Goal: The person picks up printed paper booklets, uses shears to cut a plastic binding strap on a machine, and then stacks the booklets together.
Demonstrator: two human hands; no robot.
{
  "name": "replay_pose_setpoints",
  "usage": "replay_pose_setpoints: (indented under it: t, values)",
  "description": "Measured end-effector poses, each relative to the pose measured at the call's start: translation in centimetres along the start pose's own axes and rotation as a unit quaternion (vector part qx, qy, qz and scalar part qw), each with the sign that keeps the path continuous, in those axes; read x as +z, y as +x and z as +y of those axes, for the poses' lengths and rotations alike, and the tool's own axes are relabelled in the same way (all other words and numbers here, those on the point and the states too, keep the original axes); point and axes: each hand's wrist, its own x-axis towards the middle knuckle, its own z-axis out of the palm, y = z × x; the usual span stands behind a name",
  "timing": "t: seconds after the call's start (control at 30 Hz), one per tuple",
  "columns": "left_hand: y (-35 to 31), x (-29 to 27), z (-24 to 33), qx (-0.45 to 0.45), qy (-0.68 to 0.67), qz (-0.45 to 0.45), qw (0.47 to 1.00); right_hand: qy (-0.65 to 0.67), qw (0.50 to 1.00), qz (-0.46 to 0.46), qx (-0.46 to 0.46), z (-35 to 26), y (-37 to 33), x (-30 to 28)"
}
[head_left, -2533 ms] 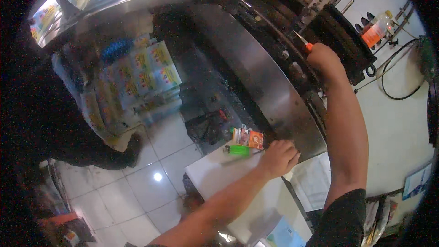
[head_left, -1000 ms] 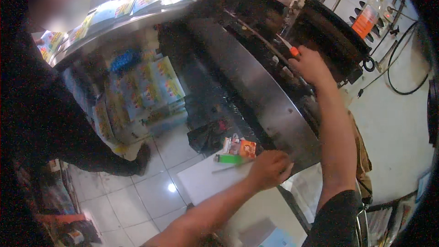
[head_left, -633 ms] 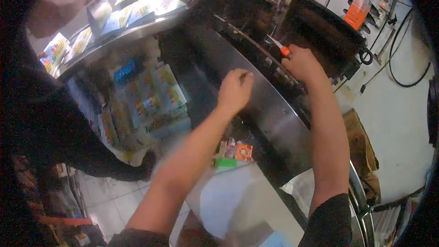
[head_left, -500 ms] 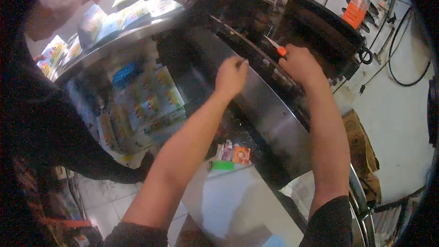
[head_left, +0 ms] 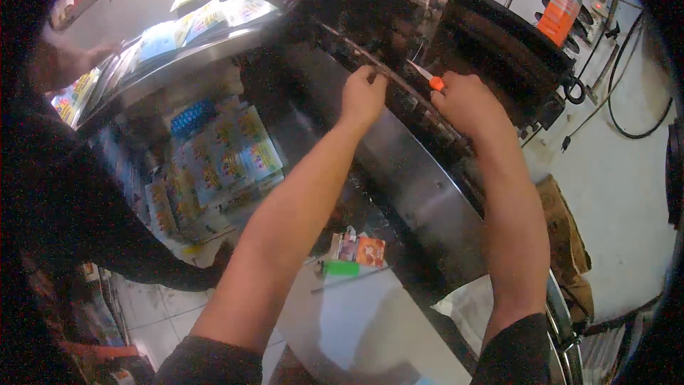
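My right hand (head_left: 467, 103) is closed around a small knife (head_left: 422, 70) with an orange handle. Its pale pointed blade juts up and left over the dark trough of a machine (head_left: 463, 43). Farther left, my left hand (head_left: 363, 96) has its fingers pinched together near a long thin metal bar (head_left: 399, 84). Whatever lies between those fingertips, if anything, is too small to make out. Below both hands slopes a grey metal panel (head_left: 420, 153).
A co-worker's blurred arm (head_left: 82, 64) is at left, beside printed sheets (head_left: 203, 21) on a curved metal tray. More sheets (head_left: 228, 157) and a blue bundle (head_left: 192, 117) lie lower. Nearer sit a green lighter (head_left: 340, 268) and an orange packet (head_left: 370, 250). A bottle (head_left: 561, 11) stands upper right.
My left hand has moved a little farther away, up toward the metal bar. My right hand still holds the knife, almost unmoved. The co-worker's hand and a sheet have lowered to the tray.
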Motion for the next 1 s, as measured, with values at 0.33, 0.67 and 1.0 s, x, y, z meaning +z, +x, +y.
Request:
replay_pose_setpoints:
  t: [0.33, 0.67, 1.0]
  values:
    - [1.0, 1.0, -0.1, 0.001, -0.026, -0.013, 1.000, 0.017, 0.997, -0.029, -0.064, 0.9, 0.7, 0.5]
    - [0.8, 0.7, 0.2, -0.010, -0.039, -0.034, 0.999, 0.014, 0.995, -0.056, -0.078, 1.2, 1.4, 0.6]
    - [0.6, 1.6, 1.3, -0.017, -0.053, -0.017, 0.998, 0.031, 0.993, -0.107, -0.045, 1.2, 2.4, 1.0]
